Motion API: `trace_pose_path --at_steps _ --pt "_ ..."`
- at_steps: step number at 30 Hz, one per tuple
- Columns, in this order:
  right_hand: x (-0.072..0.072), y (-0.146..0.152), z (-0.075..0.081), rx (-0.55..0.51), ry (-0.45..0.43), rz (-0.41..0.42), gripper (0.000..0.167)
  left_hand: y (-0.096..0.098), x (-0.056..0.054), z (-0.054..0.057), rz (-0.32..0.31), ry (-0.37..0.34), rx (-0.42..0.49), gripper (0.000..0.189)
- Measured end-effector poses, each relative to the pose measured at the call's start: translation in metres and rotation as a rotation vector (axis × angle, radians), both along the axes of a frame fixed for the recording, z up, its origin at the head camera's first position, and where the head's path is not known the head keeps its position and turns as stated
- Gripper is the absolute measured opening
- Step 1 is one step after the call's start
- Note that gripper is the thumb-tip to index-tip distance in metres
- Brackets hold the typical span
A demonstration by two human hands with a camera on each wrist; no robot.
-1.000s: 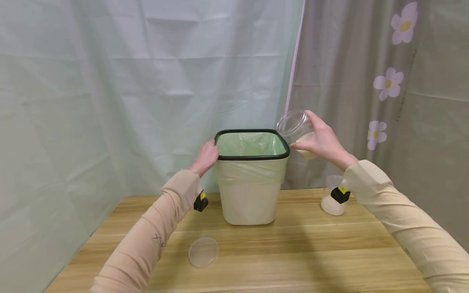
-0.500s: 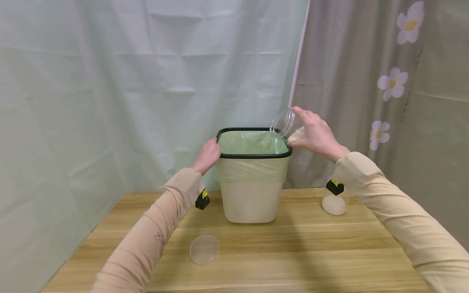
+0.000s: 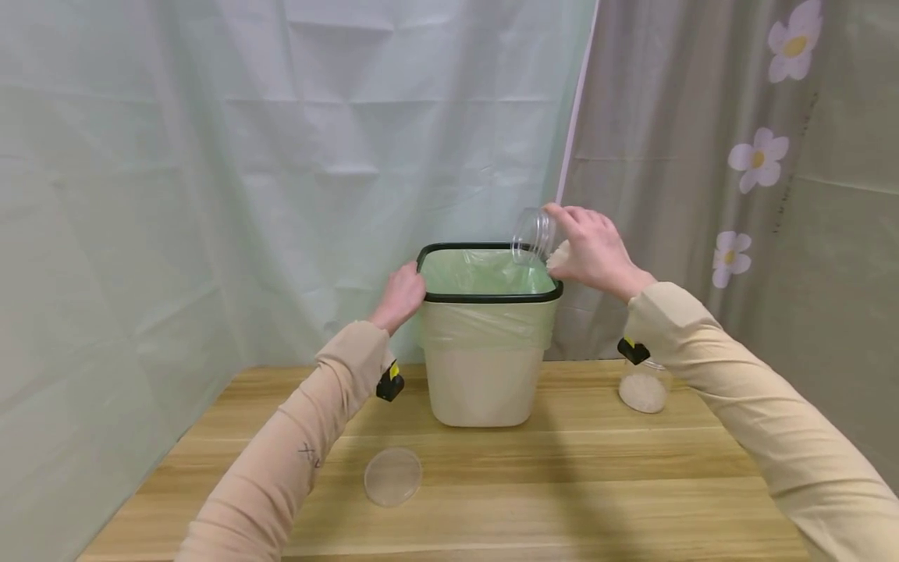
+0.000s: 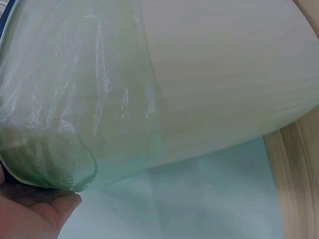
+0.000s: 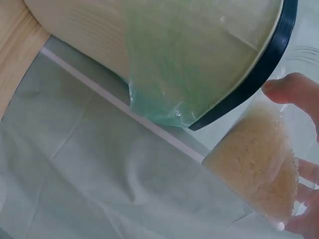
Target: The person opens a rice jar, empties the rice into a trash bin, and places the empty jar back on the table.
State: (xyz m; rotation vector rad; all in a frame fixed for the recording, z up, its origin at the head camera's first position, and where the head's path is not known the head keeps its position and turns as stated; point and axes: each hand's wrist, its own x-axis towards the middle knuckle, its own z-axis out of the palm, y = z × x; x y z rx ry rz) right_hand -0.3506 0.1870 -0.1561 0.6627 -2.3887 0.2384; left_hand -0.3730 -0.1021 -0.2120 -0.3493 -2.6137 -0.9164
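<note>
A cream trash bin [image 3: 481, 382] stands upright on the table, lined with a thin green bag [image 3: 463, 273] under a dark rim. My left hand [image 3: 402, 297] grips the rim at its left side; in the left wrist view the thumb shows below it, the other fingers largely hidden. With my right hand [image 3: 593, 251] I hold a clear plastic jar [image 3: 528, 234], tilted, its mouth over the bin's right side. Pale rice-like grains [image 5: 254, 162] lie banked against the jar's bottom and lower wall in the right wrist view. Whether any grains fall cannot be told.
A second clear jar [image 3: 642, 390] partly filled with pale grains stands at the table's back right, beneath my right forearm. A round clear lid [image 3: 393, 476] lies flat on the wooden table [image 3: 520, 499] left of centre. Curtains [image 3: 337, 156] hang close behind.
My right hand has moved left and tipped the jar further, bringing its mouth from beside the bin's right rim to over the opening. My left hand keeps its grip on the rim.
</note>
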Motion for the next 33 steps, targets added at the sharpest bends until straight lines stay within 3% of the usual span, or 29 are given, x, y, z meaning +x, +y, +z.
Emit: trace_pose_path --at_steps 23,33 --pt "-0.006 -0.014 -0.003 0.255 0.132 0.007 0.089 0.004 0.003 -0.001 0.007 0.009 0.022 0.038" --pt "-0.006 -0.018 -0.001 0.332 0.12 0.001 0.089 0.006 0.005 -0.001 0.004 0.018 0.004 0.041"
